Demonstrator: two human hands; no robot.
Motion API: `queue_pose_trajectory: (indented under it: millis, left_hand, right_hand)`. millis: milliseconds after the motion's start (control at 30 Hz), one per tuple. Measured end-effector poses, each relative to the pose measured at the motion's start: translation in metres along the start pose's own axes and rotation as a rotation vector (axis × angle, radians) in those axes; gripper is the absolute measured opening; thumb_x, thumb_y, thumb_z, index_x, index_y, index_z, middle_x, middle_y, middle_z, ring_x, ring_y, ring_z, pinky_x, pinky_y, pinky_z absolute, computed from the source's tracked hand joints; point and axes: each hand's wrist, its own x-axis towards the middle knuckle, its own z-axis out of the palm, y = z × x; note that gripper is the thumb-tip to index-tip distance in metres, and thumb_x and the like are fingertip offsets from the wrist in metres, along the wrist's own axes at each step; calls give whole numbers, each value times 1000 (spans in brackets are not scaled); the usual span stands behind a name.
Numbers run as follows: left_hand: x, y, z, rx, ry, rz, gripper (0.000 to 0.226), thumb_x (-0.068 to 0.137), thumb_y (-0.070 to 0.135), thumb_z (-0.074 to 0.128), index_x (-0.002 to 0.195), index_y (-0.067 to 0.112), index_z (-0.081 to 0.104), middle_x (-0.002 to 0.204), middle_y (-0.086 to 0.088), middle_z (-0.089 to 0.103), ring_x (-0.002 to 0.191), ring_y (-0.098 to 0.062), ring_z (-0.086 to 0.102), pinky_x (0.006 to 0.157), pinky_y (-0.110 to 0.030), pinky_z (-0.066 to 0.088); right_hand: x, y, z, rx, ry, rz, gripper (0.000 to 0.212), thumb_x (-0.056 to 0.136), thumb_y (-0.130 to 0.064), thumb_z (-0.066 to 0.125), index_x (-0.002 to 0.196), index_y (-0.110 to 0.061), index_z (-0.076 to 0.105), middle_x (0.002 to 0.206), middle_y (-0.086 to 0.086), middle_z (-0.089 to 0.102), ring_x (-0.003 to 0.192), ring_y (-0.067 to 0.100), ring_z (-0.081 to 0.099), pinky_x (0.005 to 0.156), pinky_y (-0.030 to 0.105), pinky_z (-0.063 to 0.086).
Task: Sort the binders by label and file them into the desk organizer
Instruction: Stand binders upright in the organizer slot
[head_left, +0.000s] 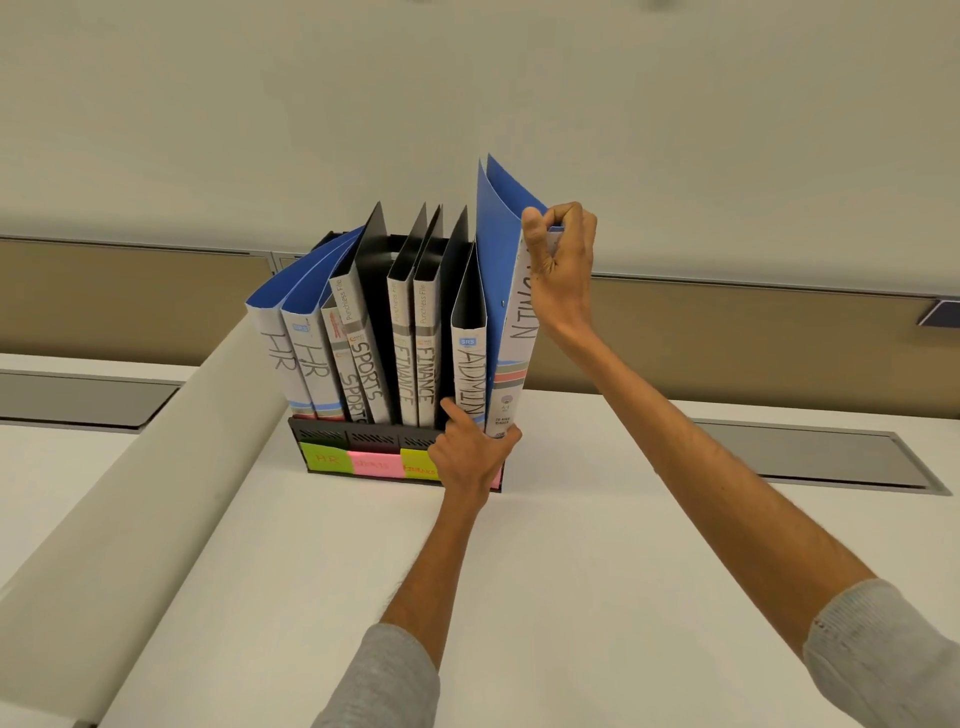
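A black desk organizer (332, 439) stands on the white desk with coloured sticky labels on its front. In it stand two blue HR binders (306, 364), two SPORTS binders (363, 364), two black FINANCE binders (415, 364) and a black ADMIN binder (470, 374). A blue binder (501, 270) with an upside-down ADMIN spine stands at the organizer's right end, partly raised. My right hand (558, 260) grips its top edge. My left hand (470, 457) grips its bottom end at the organizer's front right corner, hiding the rightmost label.
A rounded white partition (140, 493) runs along the left of the desk. Grey recessed cable flaps (810, 452) sit in the desk at right and at far left (78, 397). A tan wall panel (727, 343) rises behind the organizer.
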Motion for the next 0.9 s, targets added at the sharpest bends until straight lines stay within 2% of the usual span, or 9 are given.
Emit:
queue_pose_trajectory:
  millis: [133, 333, 533, 600, 700, 800, 900]
  left_hand:
    - [2, -5, 1, -13, 18, -2, 101, 68, 65, 66, 134, -4, 33, 91, -14, 68, 81, -36, 68, 68, -38, 51]
    - [3, -5, 1, -40, 11, -6, 97, 73, 60, 68, 135, -3, 31, 100, -16, 69, 88, -37, 67, 70, -38, 51]
    - [3, -9, -4, -70, -2, -8, 104, 67, 70, 71, 136, 3, 29, 108, -16, 68, 94, -38, 66, 74, -42, 52]
    - [2, -12, -6, -76, -4, 5, 106, 68, 71, 69, 139, 5, 28, 111, -15, 67, 96, -38, 66, 75, -41, 52]
    - [0, -13, -6, -79, -14, 8, 104, 70, 69, 69, 142, 6, 27, 116, -15, 66, 99, -37, 65, 77, -41, 51]
    - [1, -12, -8, -103, -27, 25, 103, 71, 66, 71, 144, 8, 27, 119, -14, 65, 102, -35, 65, 79, -41, 52]
    - [7, -18, -13, -76, -52, 76, 101, 71, 66, 71, 142, 8, 29, 122, -12, 64, 102, -35, 64, 80, -40, 52]
  right_hand:
    - [-2, -2, 9, -7, -21, -23, 25, 86, -62, 43, 84, -36, 39, 96, -9, 40, 90, 16, 51, 75, 16, 45]
    - [0, 17, -6, -14, 51, 38, 30, 94, -54, 47, 87, -25, 43, 95, -1, 43, 82, 13, 49, 72, 19, 45]
    - [0, 20, -11, -41, 32, 72, 22, 101, -34, 45, 91, -14, 43, 93, 7, 45, 72, 2, 46, 66, 15, 43]
    - [0, 18, -11, -29, 33, 71, 21, 100, -40, 44, 90, -21, 43, 92, 7, 46, 73, 6, 47, 67, 18, 44]
    - [-1, 22, -19, -19, 44, 145, 24, 96, -54, 42, 84, -33, 39, 91, 10, 46, 74, 16, 52, 67, 30, 48]
    - [-4, 26, -33, -15, 30, 184, 28, 97, -55, 40, 86, -30, 38, 87, 15, 48, 72, 26, 54, 65, 37, 51]
    - [-7, 22, -36, 19, -15, 184, 26, 102, -41, 40, 90, -19, 36, 74, 3, 45, 64, 14, 52, 60, 29, 48]
